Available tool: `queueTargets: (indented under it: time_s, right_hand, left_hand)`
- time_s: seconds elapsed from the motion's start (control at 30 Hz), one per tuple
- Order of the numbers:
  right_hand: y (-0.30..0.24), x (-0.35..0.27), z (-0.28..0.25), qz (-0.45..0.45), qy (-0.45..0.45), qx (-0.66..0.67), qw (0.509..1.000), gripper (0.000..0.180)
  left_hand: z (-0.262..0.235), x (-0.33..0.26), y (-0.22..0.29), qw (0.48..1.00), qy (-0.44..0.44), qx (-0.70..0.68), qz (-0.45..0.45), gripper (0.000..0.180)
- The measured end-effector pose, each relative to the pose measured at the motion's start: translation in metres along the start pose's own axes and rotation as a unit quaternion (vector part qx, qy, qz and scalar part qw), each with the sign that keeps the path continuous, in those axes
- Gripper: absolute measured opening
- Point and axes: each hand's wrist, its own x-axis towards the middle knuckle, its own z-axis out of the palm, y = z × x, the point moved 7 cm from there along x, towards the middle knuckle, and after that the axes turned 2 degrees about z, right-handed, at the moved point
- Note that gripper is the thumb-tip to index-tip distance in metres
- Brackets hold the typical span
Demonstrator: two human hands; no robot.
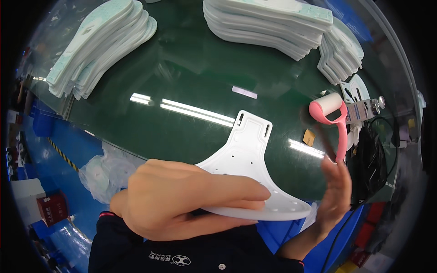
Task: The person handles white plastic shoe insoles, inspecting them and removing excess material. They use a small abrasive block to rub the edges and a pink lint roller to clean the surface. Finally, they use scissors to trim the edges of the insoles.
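Note:
My left hand (191, 195) pinches the wide curved edge of a white moulded plastic panel (248, 145), thumb on top and fingers underneath. The panel is held in front of my body, its narrow slotted end pointing away over the green table. Small holes and raised dots show on its face. At the right, a pink-handled lint roller (341, 136) with a white roll is near the table's edge. My right hand (336, 189), slightly blurred, has its fingers stretched out at the lower end of that handle; whether they touch it is unclear.
Stacks of similar pale panels stand on the green table (191, 73): one stack (104, 45) far left, another (268, 27) far middle, a third (341, 52) far right. A small yellow-brown piece (309, 137), a clear bottle (364, 111) and a black bag (371, 168) are at the right.

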Motion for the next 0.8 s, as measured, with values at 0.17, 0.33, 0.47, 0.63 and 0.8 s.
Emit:
queueTargets:
  time_s: [0.17,0.33,0.47,0.63,0.8]
  right_hand:
    - [-0.004,0.029,0.071,0.027,-0.173,0.042,0.984,0.067]
    - [-0.002,0.063,0.084,-0.021,-0.202,0.045,0.978,0.048]
    - [0.004,0.067,0.085,0.100,-0.200,0.217,0.950,0.040]
    - [-0.018,0.120,0.035,0.035,0.019,0.142,0.989,0.032]
    - [-0.060,0.194,0.013,-0.175,0.165,0.051,0.969,0.022]
  left_hand:
    - [-0.039,-0.011,0.015,0.975,0.166,-0.006,0.146,0.050]
    - [-0.110,-0.036,0.007,0.805,0.577,-0.047,0.130,0.047]
    - [-0.148,-0.023,-0.022,0.815,0.554,-0.159,0.068,0.041]
    - [-0.174,0.014,-0.034,0.900,0.431,-0.066,0.009,0.049]
    - [-0.220,0.083,-0.031,0.898,0.432,0.025,0.074,0.042]
